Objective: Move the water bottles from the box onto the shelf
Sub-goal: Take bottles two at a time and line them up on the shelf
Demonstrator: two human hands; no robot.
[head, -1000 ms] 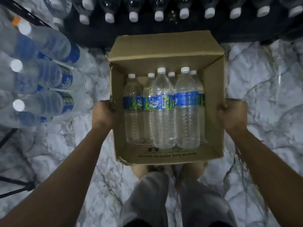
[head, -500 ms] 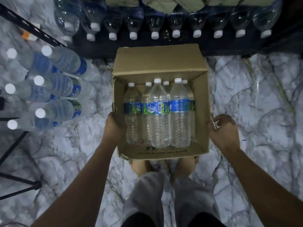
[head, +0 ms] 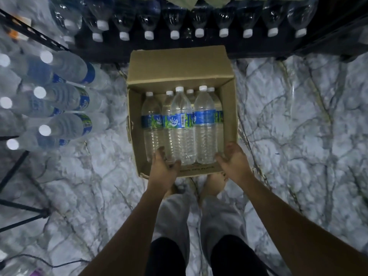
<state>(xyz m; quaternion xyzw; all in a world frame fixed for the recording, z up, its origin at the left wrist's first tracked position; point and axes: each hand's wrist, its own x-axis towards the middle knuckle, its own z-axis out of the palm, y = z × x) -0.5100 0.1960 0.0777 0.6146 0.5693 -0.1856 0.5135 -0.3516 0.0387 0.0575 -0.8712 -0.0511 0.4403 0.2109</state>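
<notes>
Shop or stockroom: dark shelf [head: 103, 51] with rows of water bottles [head: 174, 20], more stacked at left, marble-patterned floor [head: 298, 126].

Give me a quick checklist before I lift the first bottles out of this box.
1. The box rests on the floor, top open: ok.
2. All bottles upright, caps on: ok.
3. The left hand open at the front bottles' bases, holding nothing: ok.
4. The right hand open inside the box's right corner: ok.
5. Free room on the shelf: cannot tell.
</notes>
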